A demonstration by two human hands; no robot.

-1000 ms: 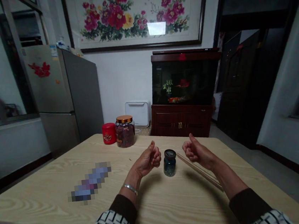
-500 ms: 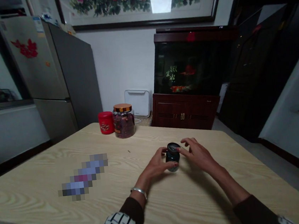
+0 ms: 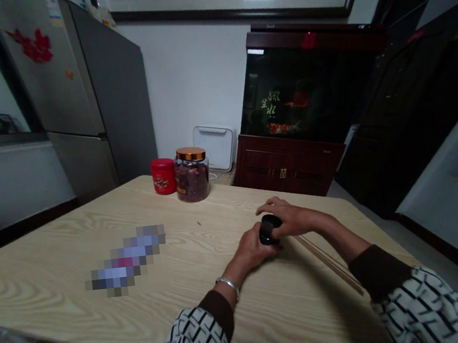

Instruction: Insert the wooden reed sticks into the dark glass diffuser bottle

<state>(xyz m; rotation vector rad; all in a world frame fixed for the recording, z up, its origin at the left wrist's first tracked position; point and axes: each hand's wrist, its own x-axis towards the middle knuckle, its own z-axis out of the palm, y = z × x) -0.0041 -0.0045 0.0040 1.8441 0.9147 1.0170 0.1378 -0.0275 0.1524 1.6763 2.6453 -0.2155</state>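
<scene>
A small dark jar (image 3: pixel 269 234) with a round black top stands on the wooden table, tilted slightly in view. My left hand (image 3: pixel 255 246) wraps round its near left side, the thumb in front. From the right, my right hand (image 3: pixel 289 217) reaches over the jar's top, with its thumb on the near side and fingers curved over the far side. Between them they cover much of the jar. A few thin wooden sticks, looking like chopsticks (image 3: pixel 328 262), lie on the table below my right forearm; their far ends are hidden by that hand.
On the table's far side stand a red canister (image 3: pixel 163 176) and a large glass jar (image 3: pixel 192 178) with a copper-coloured lid. A blurred-out long item (image 3: pixel 127 261) lies at the left. Beyond the table (image 3: pixel 58 255) are a fridge (image 3: pixel 123 95) and a fish tank (image 3: pixel 294 93).
My right hand has moved left and closed over the jar's top, its forearm swinging higher. The sticks under the forearm now show. The camera view has tipped down.
</scene>
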